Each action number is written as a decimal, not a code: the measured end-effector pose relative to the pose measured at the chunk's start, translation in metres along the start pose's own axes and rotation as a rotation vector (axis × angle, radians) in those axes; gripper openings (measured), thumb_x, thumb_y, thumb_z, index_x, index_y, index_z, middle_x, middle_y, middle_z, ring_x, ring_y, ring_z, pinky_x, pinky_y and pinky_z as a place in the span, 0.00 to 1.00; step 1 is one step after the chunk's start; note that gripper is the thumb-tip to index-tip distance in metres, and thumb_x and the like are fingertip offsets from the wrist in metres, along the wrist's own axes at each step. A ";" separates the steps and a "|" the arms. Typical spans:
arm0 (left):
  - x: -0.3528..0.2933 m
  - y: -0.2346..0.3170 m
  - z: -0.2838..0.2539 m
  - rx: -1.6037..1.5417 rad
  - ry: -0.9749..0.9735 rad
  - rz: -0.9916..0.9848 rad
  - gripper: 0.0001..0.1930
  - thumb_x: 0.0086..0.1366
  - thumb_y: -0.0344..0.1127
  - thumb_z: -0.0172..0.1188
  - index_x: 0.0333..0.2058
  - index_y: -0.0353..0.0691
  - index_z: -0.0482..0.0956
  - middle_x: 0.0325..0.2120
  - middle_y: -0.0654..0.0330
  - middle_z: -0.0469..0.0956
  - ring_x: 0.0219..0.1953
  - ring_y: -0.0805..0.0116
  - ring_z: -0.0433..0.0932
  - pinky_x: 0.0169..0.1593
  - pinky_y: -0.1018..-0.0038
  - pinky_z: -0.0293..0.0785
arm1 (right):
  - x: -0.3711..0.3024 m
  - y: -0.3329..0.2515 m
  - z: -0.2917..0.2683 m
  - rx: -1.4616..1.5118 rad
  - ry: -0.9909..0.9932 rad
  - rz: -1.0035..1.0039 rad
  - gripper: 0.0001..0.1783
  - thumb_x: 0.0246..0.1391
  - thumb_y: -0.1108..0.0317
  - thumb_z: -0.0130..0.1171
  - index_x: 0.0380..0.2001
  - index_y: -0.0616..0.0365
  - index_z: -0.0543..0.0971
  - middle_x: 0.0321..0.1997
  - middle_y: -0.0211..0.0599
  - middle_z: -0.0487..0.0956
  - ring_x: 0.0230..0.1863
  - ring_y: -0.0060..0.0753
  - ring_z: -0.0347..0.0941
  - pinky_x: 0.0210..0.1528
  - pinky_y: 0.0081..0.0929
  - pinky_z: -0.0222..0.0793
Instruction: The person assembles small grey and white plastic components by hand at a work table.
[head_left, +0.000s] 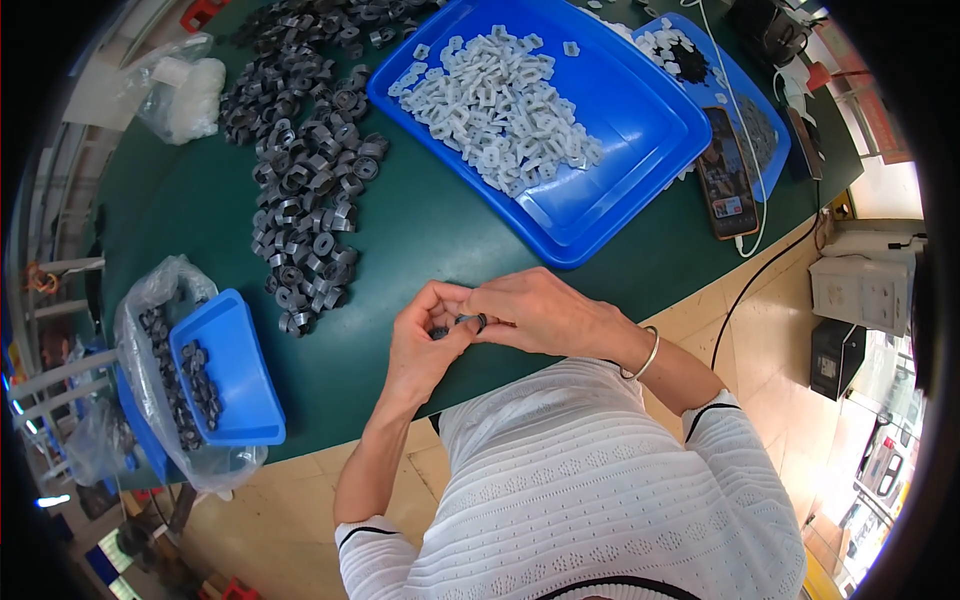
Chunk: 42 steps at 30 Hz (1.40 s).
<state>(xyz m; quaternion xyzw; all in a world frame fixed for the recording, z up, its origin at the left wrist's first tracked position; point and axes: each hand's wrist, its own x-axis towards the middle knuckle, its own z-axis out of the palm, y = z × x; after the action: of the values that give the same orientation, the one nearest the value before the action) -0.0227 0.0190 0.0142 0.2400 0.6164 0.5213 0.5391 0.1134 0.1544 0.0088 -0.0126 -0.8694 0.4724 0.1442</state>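
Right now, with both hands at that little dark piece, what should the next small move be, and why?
Perhaps a gentle press on the dark piece, since the left hand and right hand meet closely around it, near the green table's edge.

We wear a white, fine-knit top (590,470) with raised horizontal ribs and bands of small, flower-like openwork across the front. Its short, white knitted sleeves (740,455) end near the elbows in narrow black trim (712,411), and a curved black band (620,580) edges the neckline. A slim, rounded, pale metallic bangle (654,352) circles our right wrist (628,342).
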 end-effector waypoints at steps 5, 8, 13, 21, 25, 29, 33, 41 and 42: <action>-0.006 -0.002 0.001 -0.196 0.014 -0.073 0.10 0.60 0.20 0.57 0.40 0.37 0.75 0.29 0.68 0.76 0.27 0.85 0.69 0.27 0.87 0.62 | -0.003 -0.006 0.000 -0.107 0.015 -0.036 0.16 0.48 0.70 0.64 0.41 0.58 0.73 0.28 0.40 0.77 0.30 0.44 0.76 0.30 0.38 0.71; -0.007 -0.006 0.009 -0.189 0.019 -0.020 0.10 0.60 0.21 0.56 0.41 0.38 0.76 0.27 0.69 0.74 0.24 0.86 0.66 0.23 0.88 0.58 | -0.010 -0.001 0.006 -0.173 0.081 -0.098 0.14 0.45 0.70 0.68 0.37 0.58 0.78 0.29 0.38 0.79 0.32 0.40 0.77 0.31 0.33 0.73; -0.017 0.000 0.032 -0.123 0.186 0.113 0.08 0.65 0.29 0.57 0.43 0.38 0.75 0.28 0.68 0.74 0.23 0.86 0.66 0.23 0.88 0.59 | -0.010 -0.001 -0.009 0.059 0.063 0.083 0.10 0.50 0.70 0.65 0.35 0.61 0.78 0.25 0.36 0.78 0.25 0.28 0.76 0.27 0.27 0.72; -0.028 -0.017 0.057 -0.382 0.298 0.152 0.14 0.73 0.43 0.49 0.31 0.40 0.71 0.16 0.63 0.73 0.13 0.82 0.63 0.17 0.84 0.56 | -0.024 0.002 -0.020 0.527 -0.183 0.439 0.14 0.62 0.62 0.55 0.36 0.64 0.79 0.24 0.33 0.78 0.24 0.21 0.74 0.27 0.20 0.72; -0.041 -0.017 0.074 -0.419 0.372 0.152 0.14 0.73 0.42 0.50 0.31 0.40 0.72 0.16 0.63 0.73 0.13 0.82 0.63 0.17 0.85 0.56 | -0.030 -0.012 -0.020 0.530 0.081 0.284 0.12 0.59 0.68 0.57 0.41 0.66 0.79 0.29 0.37 0.80 0.28 0.21 0.75 0.28 0.21 0.74; -0.047 -0.024 0.088 -0.366 0.441 0.261 0.12 0.72 0.40 0.52 0.31 0.40 0.72 0.16 0.64 0.73 0.13 0.83 0.63 0.17 0.85 0.57 | -0.034 -0.022 -0.016 0.346 0.080 0.158 0.11 0.53 0.73 0.60 0.39 0.67 0.77 0.28 0.39 0.79 0.28 0.25 0.77 0.30 0.23 0.75; -0.056 -0.033 0.097 -0.270 0.546 0.372 0.11 0.71 0.38 0.54 0.30 0.39 0.72 0.16 0.66 0.72 0.13 0.84 0.63 0.17 0.86 0.57 | -0.038 -0.033 -0.005 0.189 0.117 0.079 0.08 0.49 0.74 0.60 0.33 0.65 0.76 0.26 0.40 0.78 0.26 0.28 0.77 0.29 0.23 0.74; -0.069 -0.043 0.054 -0.605 0.398 0.441 0.12 0.71 0.40 0.52 0.31 0.39 0.73 0.20 0.64 0.71 0.18 0.80 0.65 0.18 0.83 0.58 | -0.018 -0.023 -0.029 -0.110 0.287 -0.164 0.12 0.55 0.72 0.59 0.44 0.61 0.79 0.36 0.43 0.80 0.37 0.43 0.77 0.40 0.31 0.72; -0.074 -0.041 0.044 -0.616 0.405 0.449 0.12 0.71 0.40 0.52 0.31 0.39 0.73 0.20 0.64 0.71 0.18 0.80 0.65 0.18 0.83 0.58 | -0.005 -0.017 -0.045 -0.151 0.303 -0.098 0.11 0.55 0.74 0.57 0.42 0.60 0.80 0.37 0.44 0.80 0.38 0.46 0.76 0.42 0.33 0.71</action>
<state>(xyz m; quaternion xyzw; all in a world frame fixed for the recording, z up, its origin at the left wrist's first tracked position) 0.0514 -0.0414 0.0133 0.0892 0.4579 0.8219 0.3268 0.1314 0.1808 0.0447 -0.0520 -0.8704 0.3907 0.2952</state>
